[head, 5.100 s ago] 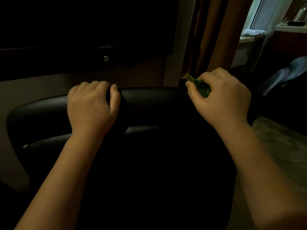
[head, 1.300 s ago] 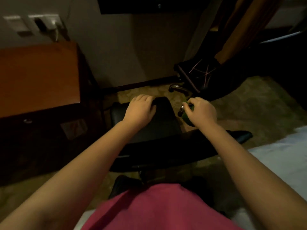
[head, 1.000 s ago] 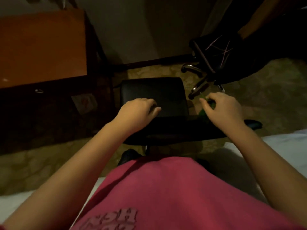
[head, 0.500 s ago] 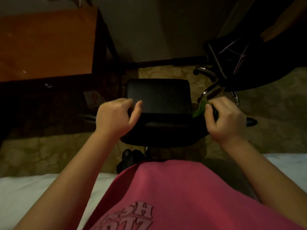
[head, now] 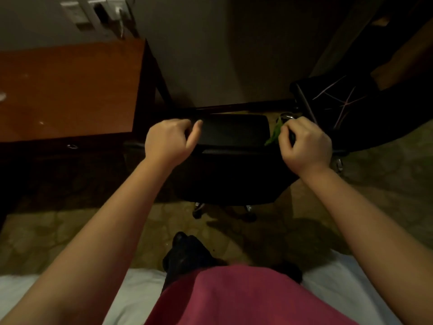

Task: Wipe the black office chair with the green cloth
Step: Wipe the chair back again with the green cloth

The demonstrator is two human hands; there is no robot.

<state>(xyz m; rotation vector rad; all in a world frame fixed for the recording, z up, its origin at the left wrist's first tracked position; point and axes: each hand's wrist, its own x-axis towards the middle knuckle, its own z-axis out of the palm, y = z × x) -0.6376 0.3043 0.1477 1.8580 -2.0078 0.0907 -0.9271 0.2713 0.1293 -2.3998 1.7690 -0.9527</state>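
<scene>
A wooden counter fills the upper left. At centre frame, your left hand sits at the left edge of the black office chair, fingers curled; whether they grip it cannot be told. At the chair's right edge, your right hand holds the bunched green cloth in its curled fingers.

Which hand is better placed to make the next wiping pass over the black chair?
Right. The right hand pinches the green cloth beside the right edge of the black office chair. The left hand has no cloth and only grips the chair's left edge.
</scene>
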